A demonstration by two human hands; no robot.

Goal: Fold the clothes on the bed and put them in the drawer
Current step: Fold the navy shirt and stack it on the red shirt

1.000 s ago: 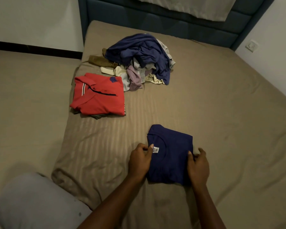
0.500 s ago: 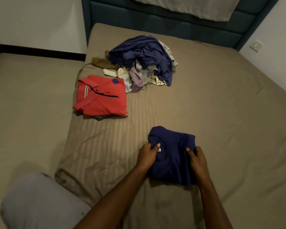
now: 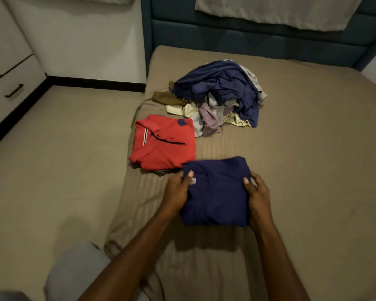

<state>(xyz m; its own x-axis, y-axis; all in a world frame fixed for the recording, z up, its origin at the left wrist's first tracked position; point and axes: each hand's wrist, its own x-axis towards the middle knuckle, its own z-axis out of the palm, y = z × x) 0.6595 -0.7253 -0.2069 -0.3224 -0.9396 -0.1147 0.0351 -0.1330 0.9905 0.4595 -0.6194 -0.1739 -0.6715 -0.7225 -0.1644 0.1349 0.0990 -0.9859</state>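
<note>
Both hands are gripping the folded navy blue cotton t-shirt point(image 3: 215, 192) by its side edges, left hand point(image 3: 178, 190) with the thumb pinching over the top near the little white neck label, right hand point(image 3: 257, 192) doing the same on the other side. A second ago the shirt was lying flat on the tan striped bedsheet point(image 3: 302, 170) further right; now it's being lifted and carried over to the left, its far corner already overlapping the edge of the folded red polo shirt point(image 3: 163, 142) sitting near the bed's left side. So my guess is this one's done and is getting stacked on the folded pile. Behind that, the jumbled heap of unfolded clothes point(image 3: 221, 94) is still waiting, so plenty left. The white drawer with the black handle point(image 3: 13, 91) is showing closed on the far left.
</note>
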